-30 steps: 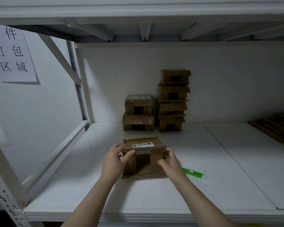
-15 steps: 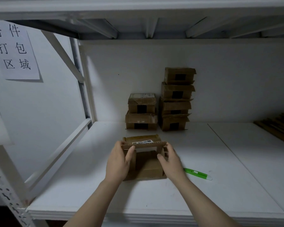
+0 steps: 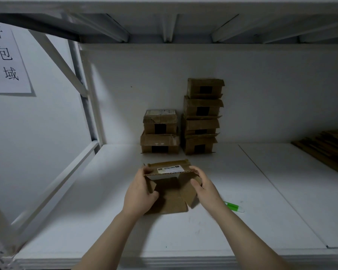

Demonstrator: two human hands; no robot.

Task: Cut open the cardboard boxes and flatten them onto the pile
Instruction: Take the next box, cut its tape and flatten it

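Observation:
A small opened cardboard box point(image 3: 171, 193) with a white label on its top panel sits on the white shelf in front of me. My left hand point(image 3: 140, 193) grips its left side, fingers curled over the upper left corner. My right hand point(image 3: 202, 187) grips the right side, thumb against the spread right flap. The near flaps lie folded outward and the inside is visible. A green utility knife point(image 3: 234, 207) lies on the shelf just right of my right wrist. The pile of flattened cardboard point(image 3: 328, 148) lies at the far right.
Two stacks of closed cardboard boxes stand against the back wall: a low stack point(image 3: 160, 131) and a taller one point(image 3: 202, 115). A white shelf frame post point(image 3: 86, 94) and a paper sign point(image 3: 6, 59) are at left. Another shelf hangs overhead.
The box's near flaps have spread further open and outward. Both hands have shifted up along the sides toward the top corners.

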